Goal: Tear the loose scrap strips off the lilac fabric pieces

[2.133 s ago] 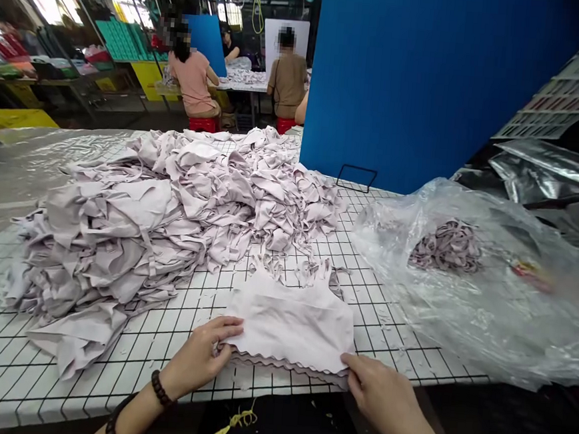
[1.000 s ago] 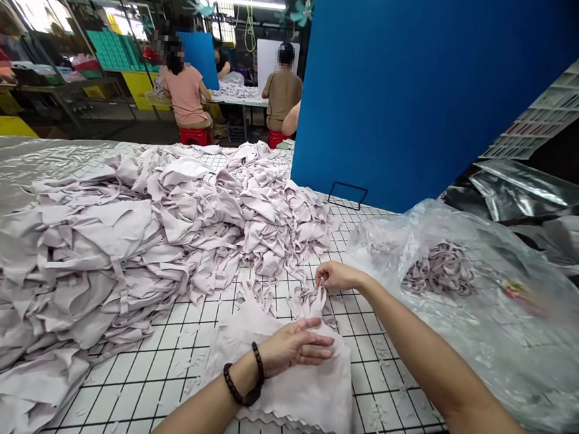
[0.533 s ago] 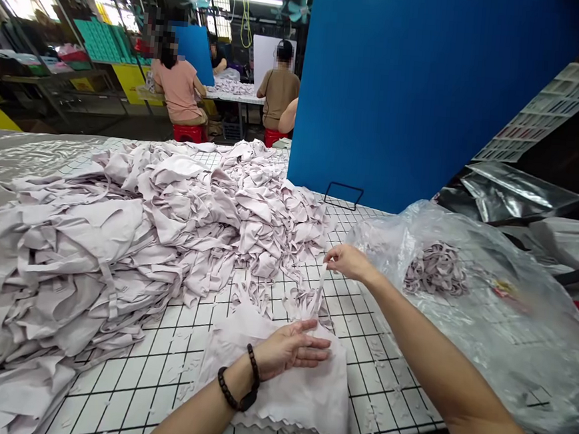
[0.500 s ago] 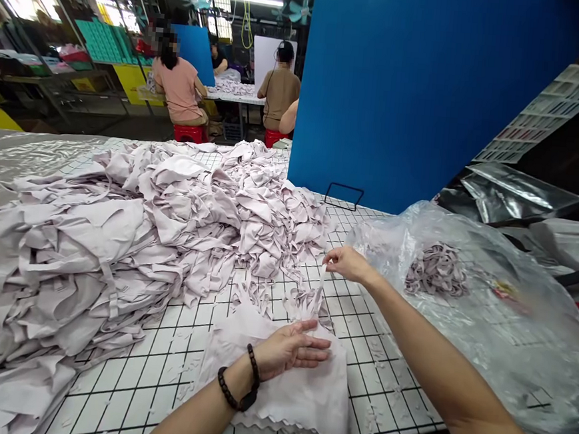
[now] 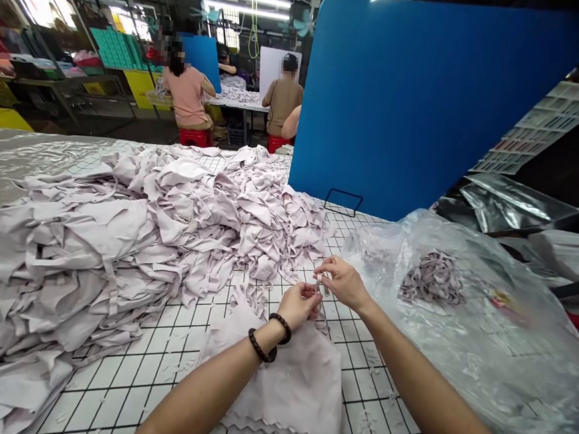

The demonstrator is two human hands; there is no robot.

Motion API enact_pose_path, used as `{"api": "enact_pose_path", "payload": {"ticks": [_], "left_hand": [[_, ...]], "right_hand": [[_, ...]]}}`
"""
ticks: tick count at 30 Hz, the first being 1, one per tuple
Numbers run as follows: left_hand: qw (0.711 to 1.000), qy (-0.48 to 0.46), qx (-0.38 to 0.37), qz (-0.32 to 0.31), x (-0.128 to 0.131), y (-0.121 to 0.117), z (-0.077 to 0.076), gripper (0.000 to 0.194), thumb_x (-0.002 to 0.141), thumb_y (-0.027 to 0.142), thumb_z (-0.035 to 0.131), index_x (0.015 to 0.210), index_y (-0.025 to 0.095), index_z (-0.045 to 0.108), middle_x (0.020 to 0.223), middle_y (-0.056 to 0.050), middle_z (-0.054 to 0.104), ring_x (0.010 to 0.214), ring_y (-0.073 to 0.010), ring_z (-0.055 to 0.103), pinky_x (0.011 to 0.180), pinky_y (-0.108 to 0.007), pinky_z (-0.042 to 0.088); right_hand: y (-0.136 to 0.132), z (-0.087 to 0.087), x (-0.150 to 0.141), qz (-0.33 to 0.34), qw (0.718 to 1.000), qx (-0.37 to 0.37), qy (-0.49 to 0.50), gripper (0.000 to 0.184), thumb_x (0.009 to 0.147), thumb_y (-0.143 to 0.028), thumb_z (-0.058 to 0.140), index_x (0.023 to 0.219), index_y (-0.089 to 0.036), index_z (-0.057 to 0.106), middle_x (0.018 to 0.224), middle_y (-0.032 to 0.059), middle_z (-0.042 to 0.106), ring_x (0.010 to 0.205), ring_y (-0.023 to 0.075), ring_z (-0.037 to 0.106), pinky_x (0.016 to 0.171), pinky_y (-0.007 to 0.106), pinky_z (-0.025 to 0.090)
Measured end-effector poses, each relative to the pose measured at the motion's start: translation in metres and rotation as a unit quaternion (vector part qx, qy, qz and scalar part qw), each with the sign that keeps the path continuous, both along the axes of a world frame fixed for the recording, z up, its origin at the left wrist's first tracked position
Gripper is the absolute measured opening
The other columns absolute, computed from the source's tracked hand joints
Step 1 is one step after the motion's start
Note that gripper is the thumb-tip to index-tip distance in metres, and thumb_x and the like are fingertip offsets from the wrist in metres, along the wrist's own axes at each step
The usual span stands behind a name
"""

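A flat stack of pale pinkish-grey garments (image 5: 289, 377) with scalloped lower edges lies in front of me, its narrow straps pointing away. At its far right corner my left hand (image 5: 299, 303), with dark beaded bracelets on the wrist, pinches a strap. My right hand (image 5: 342, 281) grips the same strap (image 5: 319, 284) just beyond, fingers closed on its end. The two hands nearly touch. More straps (image 5: 250, 299) spread over the table left of my left hand. Part of the strap is hidden behind my fingers.
A large heap of like garments (image 5: 169, 214) covers the left. On the right, a clear plastic bag (image 5: 459, 351) holds a bundle of strips (image 5: 434, 276). A blue panel (image 5: 403, 105) stands at the back on a wire stand (image 5: 343, 202). Seated people (image 5: 191, 99) work beyond.
My left hand has lifted off the stack and moved forward to pinch the strap. My right hand has come slightly lower, close to the left. The view has tilted slightly.
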State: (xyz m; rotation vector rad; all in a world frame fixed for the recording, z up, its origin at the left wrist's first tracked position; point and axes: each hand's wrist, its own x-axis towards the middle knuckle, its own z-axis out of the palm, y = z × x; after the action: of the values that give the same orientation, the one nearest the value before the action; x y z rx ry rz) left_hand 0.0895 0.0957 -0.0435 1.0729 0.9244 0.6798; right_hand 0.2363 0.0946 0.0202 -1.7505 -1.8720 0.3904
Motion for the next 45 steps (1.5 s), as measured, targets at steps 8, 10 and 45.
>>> {"api": "enact_pose_path", "payload": {"ticks": [8,10,45], "left_hand": [[0.998,-0.042,-0.008,-0.045,-0.001,-0.002,-0.001,0.037,0.065,0.038,0.077,0.08,0.013,0.054,0.059,0.001,0.058,0.045,-0.0076,0.054,0.045,-0.018,0.042],[0.998,-0.041,-0.015,-0.05,-0.002,-0.002,0.0,0.039,0.063,0.039,0.078,0.08,0.012,0.056,0.059,0.001,0.06,0.047,-0.0074,0.054,0.047,-0.019,0.043],[0.979,0.123,0.158,-0.04,-0.029,-0.026,0.035,0.036,0.08,0.047,0.057,0.087,0.013,0.067,0.087,-0.009,0.066,0.064,-0.0137,0.054,0.068,-0.029,0.046]], "right_hand": [[0.0,0.019,0.028,0.005,0.993,-0.089,0.079,0.027,0.077,-0.019,0.052,0.095,-0.019,0.072,0.083,0.0023,0.073,0.066,0.0147,0.063,0.065,0.025,0.048],[-0.001,0.027,0.036,-0.002,0.995,-0.087,0.049,0.025,0.078,-0.022,0.053,0.094,-0.02,0.073,0.088,0.0031,0.073,0.075,0.0169,0.065,0.073,0.026,0.048],[-0.065,0.07,0.021,-0.056,0.987,-0.14,-0.053,0.023,0.09,-0.037,0.043,0.093,-0.02,0.059,0.074,0.0028,0.063,0.061,0.0141,0.052,0.056,0.025,0.035]]}}
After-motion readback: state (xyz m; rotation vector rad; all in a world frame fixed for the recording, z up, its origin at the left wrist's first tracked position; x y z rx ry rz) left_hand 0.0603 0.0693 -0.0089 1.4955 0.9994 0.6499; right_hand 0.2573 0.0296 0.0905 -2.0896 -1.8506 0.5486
